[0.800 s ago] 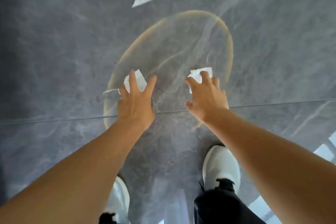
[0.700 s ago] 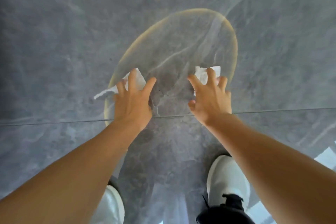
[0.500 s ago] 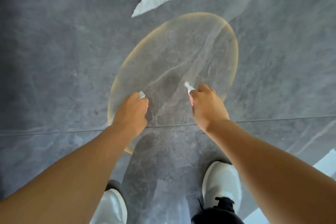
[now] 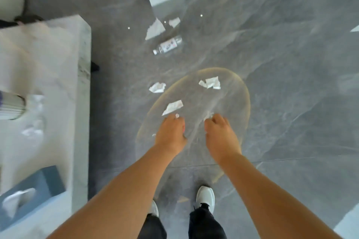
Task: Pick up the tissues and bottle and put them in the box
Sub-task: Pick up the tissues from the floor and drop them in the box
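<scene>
Hands (image 4: 171, 134) around crumpled white tissue (image 4: 177, 115)

The left hand (image 4: 171, 134) and right hand (image 4: 220, 137) hang side by side over the floor (image 4: 291, 103), each with a scrap of tissue at its fingertips. Just beyond the left hand lies a tissue (image 4: 172, 107); farther out and to its left lies another (image 4: 157, 87). Beyond the right hand lies a third (image 4: 210, 83). Well beyond both hands the bottle (image 4: 168, 45) lies on its side, with two more tissues (image 4: 155, 29) behind it. Far left of the left hand stands a surface (image 4: 64, 83), a box (image 4: 38, 186) on its near end.
</scene>
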### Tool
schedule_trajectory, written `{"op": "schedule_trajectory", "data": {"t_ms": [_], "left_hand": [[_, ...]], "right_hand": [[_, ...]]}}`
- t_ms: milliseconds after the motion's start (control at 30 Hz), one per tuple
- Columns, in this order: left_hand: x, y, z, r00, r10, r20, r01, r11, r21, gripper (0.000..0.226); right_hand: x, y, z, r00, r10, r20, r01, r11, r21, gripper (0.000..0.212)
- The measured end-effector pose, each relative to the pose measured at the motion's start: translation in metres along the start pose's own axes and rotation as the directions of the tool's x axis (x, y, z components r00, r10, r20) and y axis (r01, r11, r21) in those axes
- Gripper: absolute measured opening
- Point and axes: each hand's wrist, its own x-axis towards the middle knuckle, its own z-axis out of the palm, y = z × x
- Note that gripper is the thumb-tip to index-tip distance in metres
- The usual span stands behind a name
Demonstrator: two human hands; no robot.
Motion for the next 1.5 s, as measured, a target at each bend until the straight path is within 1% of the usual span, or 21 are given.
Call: {"op": "schedule_trajectory", "data": {"t_ms": [100, 167, 233, 300, 367, 433, 500, 667, 833, 967, 1100, 1200, 1267, 1333, 1400, 1500], "left_hand": [[-0.018, 0.052, -0.085, 0.999, -0.005, -0.051, 0.002, 0.998, -0.055, 0.018], [-0.020, 0.079, -0.135, 0.996, 0.024, -0.089, -0.030, 0.997, -0.066, 0.015], [-0.018, 0.099, -0.179, 0.990, 0.050, -0.131, -0.057, 0.997, -0.052, 0.014], [-0.013, 0.112, -0.217, 0.987, 0.048, -0.151, -0.051, 0.998, -0.022, 0.019], [0.000, 0.119, -0.246, 0.989, 0.065, -0.130, -0.058, 0.997, 0.058, 0.022], [0.023, 0.125, -0.268, 0.988, 0.135, -0.077, -0.122, 0.980, 0.154, 0.023], [0.051, 0.129, -0.288, 0.985, 0.165, -0.046, -0.153, 0.969, 0.194, 0.026], [0.129, 0.143, -0.346, 0.990, 0.138, 0.005, -0.135, 0.958, 0.253, 0.031], [0.212, 0.156, -0.414, 0.995, 0.101, -0.026, -0.092, 0.967, 0.237, 0.035], [0.287, 0.162, -0.458, 0.998, 0.029, -0.050, -0.015, 0.965, 0.260, 0.038], [0.367, 0.175, -0.487, 0.997, -0.047, -0.060, 0.058, 0.977, 0.204, 0.032], [0.416, 0.189, -0.506, 0.991, -0.123, -0.050, 0.129, 0.978, 0.165, 0.031], [0.442, 0.195, -0.521, 0.984, -0.176, -0.024, 0.177, 0.972, 0.155, 0.029], [0.467, 0.195, -0.536, 0.972, -0.236, -0.023, 0.237, 0.965, 0.108, 0.028], [0.494, 0.193, -0.548, 0.960, -0.276, -0.044, 0.278, 0.959, 0.055, 0.026], [0.541, 0.185, -0.556, 0.955, -0.289, -0.063, 0.292, 0.956, 0.036, 0.024]], "right_hand": [[-0.004, -0.027, -0.105, 0.995, 0.006, -0.099, -0.006, 1.000, 0.004, 0.020], [0.001, -0.042, -0.164, 0.988, 0.007, -0.157, -0.007, 1.000, 0.000, 0.022], [0.013, -0.056, -0.214, 0.978, 0.010, -0.207, -0.010, 1.000, 0.000, 0.022], [0.029, -0.067, -0.253, 0.969, 0.021, -0.245, -0.021, 1.000, 0.001, 0.020], [0.053, -0.078, -0.282, 0.972, 0.022, -0.235, -0.024, 1.000, -0.006, 0.019], [0.083, -0.085, -0.303, 0.975, 0.035, -0.218, -0.037, 0.999, -0.003, 0.020], [0.114, -0.092, -0.319, 0.978, 0.049, -0.201, -0.052, 0.999, -0.006, 0.020], [0.194, -0.105, -0.367, 0.981, 0.058, -0.187, -0.065, 0.997, -0.034, 0.020], [0.272, -0.099, -0.422, 0.980, 0.054, -0.192, -0.072, 0.993, -0.090, 0.021], [0.354, -0.088, -0.457, 0.985, 0.041, -0.169, -0.057, 0.994, -0.092, 0.028], [0.451, -0.082, -0.482, 0.989, -0.030, -0.142, 0.014, 0.994, -0.111, 0.026], [0.522, -0.076, -0.508, 0.995, -0.070, -0.075, 0.062, 0.993, -0.103, 0.023], [0.566, -0.069, -0.528, 0.998, -0.057, -0.030, 0.054, 0.995, -0.086, 0.022], [0.609, -0.064, -0.545, 0.999, -0.052, 0.008, 0.053, 0.992, -0.118, 0.022], [0.650, -0.066, -0.558, 0.995, -0.092, 0.045, 0.097, 0.985, -0.143, 0.021], [0.708, -0.077, -0.563, 0.976, -0.185, 0.119, 0.203, 0.964, -0.172, 0.021]]}}
